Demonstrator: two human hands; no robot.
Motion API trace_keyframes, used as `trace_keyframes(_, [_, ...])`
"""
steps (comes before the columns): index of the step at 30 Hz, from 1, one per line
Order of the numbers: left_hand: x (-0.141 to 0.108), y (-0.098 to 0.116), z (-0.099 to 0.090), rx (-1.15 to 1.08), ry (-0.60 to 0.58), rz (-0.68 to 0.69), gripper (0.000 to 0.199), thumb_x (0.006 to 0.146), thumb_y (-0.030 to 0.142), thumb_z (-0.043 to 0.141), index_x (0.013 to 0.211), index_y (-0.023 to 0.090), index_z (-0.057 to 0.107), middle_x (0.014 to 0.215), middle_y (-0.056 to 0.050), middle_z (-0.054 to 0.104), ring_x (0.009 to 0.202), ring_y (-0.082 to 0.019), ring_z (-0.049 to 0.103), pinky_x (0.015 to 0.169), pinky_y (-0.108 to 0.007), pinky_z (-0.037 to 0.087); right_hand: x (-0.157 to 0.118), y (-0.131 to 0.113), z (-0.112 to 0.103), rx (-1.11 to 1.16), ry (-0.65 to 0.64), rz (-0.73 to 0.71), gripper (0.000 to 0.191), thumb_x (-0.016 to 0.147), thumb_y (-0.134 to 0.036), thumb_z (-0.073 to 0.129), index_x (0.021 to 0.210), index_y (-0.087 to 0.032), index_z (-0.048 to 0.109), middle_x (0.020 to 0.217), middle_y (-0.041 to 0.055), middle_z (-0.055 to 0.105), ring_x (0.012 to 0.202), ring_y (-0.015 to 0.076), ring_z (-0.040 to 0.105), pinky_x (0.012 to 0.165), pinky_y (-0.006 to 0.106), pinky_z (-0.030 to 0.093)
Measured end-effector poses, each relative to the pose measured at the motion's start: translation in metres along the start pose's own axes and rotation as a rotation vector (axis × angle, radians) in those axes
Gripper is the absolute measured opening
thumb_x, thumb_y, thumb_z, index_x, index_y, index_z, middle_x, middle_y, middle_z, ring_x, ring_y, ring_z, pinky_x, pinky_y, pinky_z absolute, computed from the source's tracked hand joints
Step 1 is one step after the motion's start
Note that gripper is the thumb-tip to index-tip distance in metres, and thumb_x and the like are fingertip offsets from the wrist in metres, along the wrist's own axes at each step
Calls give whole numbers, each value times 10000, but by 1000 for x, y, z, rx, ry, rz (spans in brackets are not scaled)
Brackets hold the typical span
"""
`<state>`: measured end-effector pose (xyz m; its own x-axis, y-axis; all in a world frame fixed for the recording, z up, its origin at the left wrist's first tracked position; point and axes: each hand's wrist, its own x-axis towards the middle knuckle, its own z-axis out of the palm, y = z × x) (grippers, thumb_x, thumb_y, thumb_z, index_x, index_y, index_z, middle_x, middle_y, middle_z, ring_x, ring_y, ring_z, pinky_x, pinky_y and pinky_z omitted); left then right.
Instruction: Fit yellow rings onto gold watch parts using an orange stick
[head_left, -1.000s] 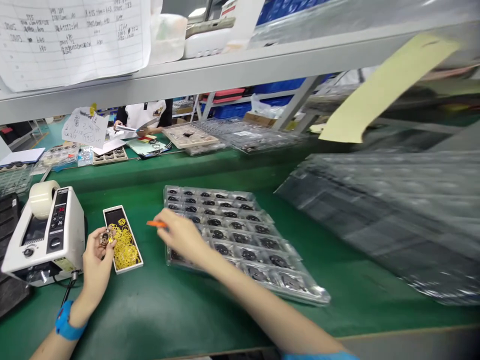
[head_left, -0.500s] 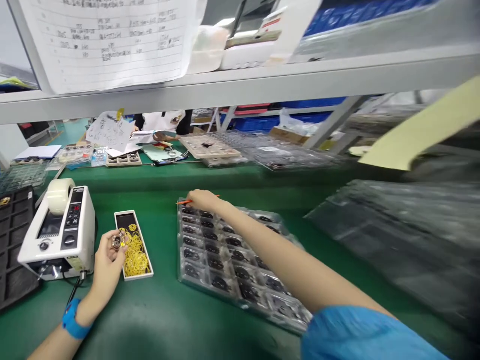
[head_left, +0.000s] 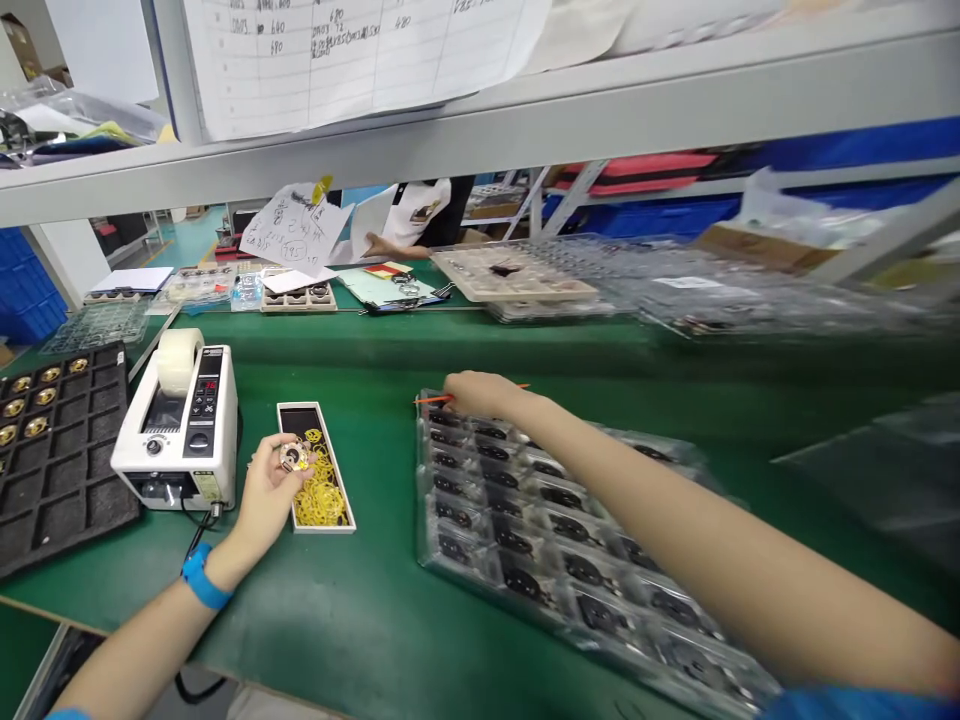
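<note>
Green workbench (head_left: 360, 600) is running across the whole view, with a white shelf (head_left: 525, 120) crossing above it and a handwritten sheet (head_left: 360, 50) hanging off that shelf. Way over on the far side, a co-worker (head_left: 416, 215) is standing at the bench with one hand resting near some papers.

Up close, the left hand (head_left: 266, 495) is hovering over the left edge of a narrow box (head_left: 341, 505) full of yellow rubber bands (head_left: 321, 490). The wrist is bent up, and the fingers are curling in and pinching a small round metal part (head_left: 292, 457), which is sitting up at the fingertips right above the bands. A blue wristband (head_left: 204, 578) is wrapping that wrist, and a white tape dispenser (head_left: 180, 430) is sitting just left of the hand.

Meanwhile the right arm is reaching way out across a big clear plastic tray (head_left: 422, 530) of round black parts, blue sleeve (head_left: 855, 705) showing at the near right. The right hand (head_left: 484, 395) is sitting at the tray's far left corner, fingers closed around a thin orange stick (head_left: 427, 399) poking out both sides. Off to the far left, a black foam tray (head_left: 90, 510) is holding rows of gold parts.
</note>
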<state>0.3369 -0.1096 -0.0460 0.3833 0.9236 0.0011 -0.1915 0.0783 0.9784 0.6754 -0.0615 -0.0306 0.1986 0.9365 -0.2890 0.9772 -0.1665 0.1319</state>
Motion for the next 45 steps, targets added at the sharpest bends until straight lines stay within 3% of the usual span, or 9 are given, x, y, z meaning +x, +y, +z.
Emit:
trace_keyframes(6, [-3,10,0,-162,-87,-88,490,662,273,599,1100,142,426,1126,-111,612,1036,-218,625,997,-407,462,-26,-23,-12,90,170,47,224,822,-39,465,855,-11,685,929,237,630,893,311,616,692,322,410])
trace_keyframes(10, [-7,8,0,-150,-162,-77,479,725,305,606,1136,150,416,1186,-125,586,1100,-228,596,1021,-419,447,-69,-66,-10,275,341,-15,299,939,-206,374,1012,-118,650,1030,116,616,902,202,596,731,265,426])
trace_keyframes(11, [-7,7,0,-140,-193,-72,483,746,322,609,1153,154,411,1209,-129,573,1120,-226,585,1025,-414,446,-82,-80,-6,367,383,-79,329,960,-247,332,989,-150,645,1009,80,610,870,162,589,727,237,431])
trace_keyframes(14, [-8,1,-1,-103,-298,-51,536,795,395,619,1227,173,392,1307,-138,501,1204,-222,524,1046,-389,433,-117,-120,6,982,549,-423,357,926,-372,381,780,-150,620,877,78,572,801,165,557,692,254,437])
trace_keyframes(16, [-9,-1,-1,-65,-351,-31,572,813,434,616,1274,186,386,1366,-136,440,1264,-223,465,1059,-373,424,-132,-140,12,1184,561,-481,344,893,-400,431,737,-157,617,848,71,549,772,160,535,652,256,419])
trace_keyframes(18, [-11,-2,1,-33,-379,-14,599,823,461,606,1308,190,381,1388,-133,413,1294,-223,429,1066,-357,419,-139,-151,16,1267,552,-447,300,856,-397,491,733,-163,632,843,62,536,719,144,504,612,251,389])
trace_keyframes(28, [-19,2,5,136,-421,-27,628,870,480,530,1392,171,369,1365,-121,451,1202,-190,513,1057,-300,425,-141,-153,20,1342,506,-369,240,779,-374,566,688,-163,635,830,42,537,600,102,406,577,238,358])
trace_keyframes(34, [-18,-2,4,163,-439,15,537,896,406,509,1381,198,411,1445,-100,363,1281,-209,442,1082,-333,402,-141,-156,23,1299,549,-339,218,790,-341,547,696,-160,623,822,42,541,637,116,455,582,244,369])
trace_keyframes(45, [-19,-4,4,224,-352,9,483,877,339,524,1331,185,470,1291,-108,508,1134,-206,542,1038,-379,433,-144,-161,23,1104,633,-342,148,850,-237,511,790,-175,632,883,42,580,783,147,558,666,257,422])
